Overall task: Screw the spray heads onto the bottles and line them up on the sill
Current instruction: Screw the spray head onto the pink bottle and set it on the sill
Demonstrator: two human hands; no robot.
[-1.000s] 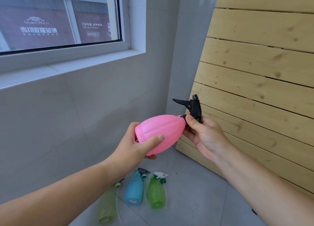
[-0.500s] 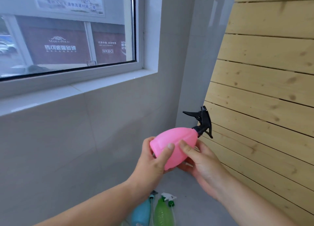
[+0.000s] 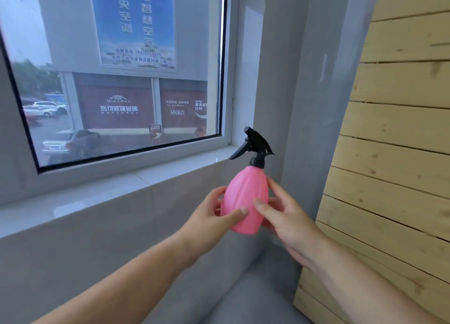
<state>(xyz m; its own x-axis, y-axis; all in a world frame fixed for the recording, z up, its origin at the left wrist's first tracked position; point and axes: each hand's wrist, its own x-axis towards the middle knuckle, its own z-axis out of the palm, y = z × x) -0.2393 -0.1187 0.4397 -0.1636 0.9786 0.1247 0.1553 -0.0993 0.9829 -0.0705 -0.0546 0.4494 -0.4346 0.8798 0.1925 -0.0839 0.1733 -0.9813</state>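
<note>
I held the pink bottle (image 3: 246,199) upright in the air, just in front of the sill (image 3: 102,192), my left hand (image 3: 214,216) and right hand (image 3: 287,216) both gripping its sides. The black spray head (image 3: 255,147) sat on its neck.

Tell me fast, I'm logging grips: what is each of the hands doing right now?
Left hand: closed on the pink bottle, thumb across its front.
Right hand: closed on the same bottle from the other side.
</note>
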